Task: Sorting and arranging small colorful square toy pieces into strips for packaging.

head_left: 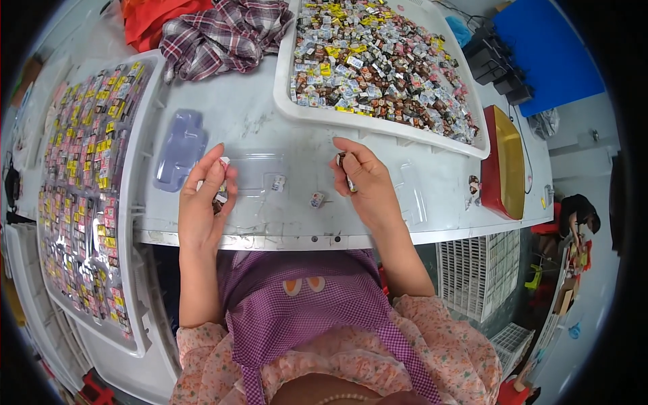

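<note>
My left hand (208, 185) is closed, with small printed box-shaped pieces (221, 196) between its thumb and fingers. My right hand (365, 177) grips more of these pieces, dark ones (350, 182), partly hidden by the fingers. Between the hands, a whitish piece (277, 183) lies by a clear plastic blister tray (260, 164), and another small piece (316, 199) rests on the white table (297, 217). Beside my right wrist is a second clear plastic tray (413, 192). A bluish moulded plastic tray (181, 150) lies beyond my left hand.
A white tub (381, 123) heaped with small pieces stands at the back right. At far left, a white tray (143, 101) holds filled clear packs. A red and gold box (496, 169) sits on the right. Plaid cloth (226, 40) lies at the back.
</note>
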Demonstrator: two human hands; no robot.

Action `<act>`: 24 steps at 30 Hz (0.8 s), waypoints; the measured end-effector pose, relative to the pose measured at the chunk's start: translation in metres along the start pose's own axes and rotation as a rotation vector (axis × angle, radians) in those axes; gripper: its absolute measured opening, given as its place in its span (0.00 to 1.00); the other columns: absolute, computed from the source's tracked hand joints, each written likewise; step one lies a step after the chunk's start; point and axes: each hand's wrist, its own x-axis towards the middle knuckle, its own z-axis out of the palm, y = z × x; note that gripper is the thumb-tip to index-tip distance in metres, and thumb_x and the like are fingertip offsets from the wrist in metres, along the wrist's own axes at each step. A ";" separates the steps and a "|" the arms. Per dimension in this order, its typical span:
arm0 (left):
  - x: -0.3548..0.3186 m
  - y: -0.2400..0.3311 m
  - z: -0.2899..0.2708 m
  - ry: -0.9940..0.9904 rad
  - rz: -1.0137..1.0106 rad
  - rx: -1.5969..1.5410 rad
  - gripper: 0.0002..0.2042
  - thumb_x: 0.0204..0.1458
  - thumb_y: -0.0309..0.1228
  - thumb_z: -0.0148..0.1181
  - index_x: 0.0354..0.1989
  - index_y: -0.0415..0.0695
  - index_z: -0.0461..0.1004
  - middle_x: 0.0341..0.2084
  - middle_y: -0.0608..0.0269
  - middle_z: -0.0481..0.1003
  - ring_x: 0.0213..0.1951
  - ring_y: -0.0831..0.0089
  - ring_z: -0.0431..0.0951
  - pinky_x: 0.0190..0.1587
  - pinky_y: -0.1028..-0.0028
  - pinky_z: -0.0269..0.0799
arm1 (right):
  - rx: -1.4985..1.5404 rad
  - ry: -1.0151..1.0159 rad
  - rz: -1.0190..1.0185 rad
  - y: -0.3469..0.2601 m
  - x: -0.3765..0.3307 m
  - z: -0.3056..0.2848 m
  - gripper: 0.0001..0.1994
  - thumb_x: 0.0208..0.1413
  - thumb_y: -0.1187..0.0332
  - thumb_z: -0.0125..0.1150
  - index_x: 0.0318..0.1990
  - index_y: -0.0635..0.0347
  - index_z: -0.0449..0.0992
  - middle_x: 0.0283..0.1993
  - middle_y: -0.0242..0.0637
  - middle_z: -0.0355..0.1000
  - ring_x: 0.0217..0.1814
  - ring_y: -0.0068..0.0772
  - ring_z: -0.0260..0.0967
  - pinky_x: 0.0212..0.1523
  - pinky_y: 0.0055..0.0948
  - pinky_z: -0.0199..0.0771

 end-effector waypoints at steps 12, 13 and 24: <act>0.010 0.003 -0.005 0.043 0.112 0.401 0.12 0.55 0.29 0.59 0.45 0.38 0.74 0.31 0.65 0.76 0.28 0.82 0.71 0.26 0.82 0.63 | -0.451 0.031 -0.087 -0.008 0.007 0.011 0.10 0.55 0.76 0.56 0.44 0.63 0.76 0.29 0.25 0.68 0.24 0.11 0.57 0.22 0.13 0.55; 0.016 -0.003 -0.009 -0.025 0.238 0.521 0.11 0.54 0.28 0.59 0.44 0.37 0.75 0.30 0.65 0.77 0.29 0.81 0.72 0.29 0.82 0.65 | -0.548 0.012 -0.108 -0.007 0.010 0.016 0.10 0.55 0.77 0.57 0.45 0.64 0.76 0.29 0.25 0.69 0.25 0.12 0.59 0.24 0.13 0.57; 0.029 -0.008 0.009 -0.177 0.469 0.987 0.06 0.51 0.23 0.59 0.36 0.35 0.76 0.28 0.58 0.79 0.32 0.75 0.77 0.38 0.75 0.71 | -0.871 -0.198 -0.288 0.015 0.046 0.052 0.08 0.53 0.77 0.55 0.40 0.67 0.77 0.35 0.39 0.72 0.37 0.30 0.74 0.38 0.27 0.72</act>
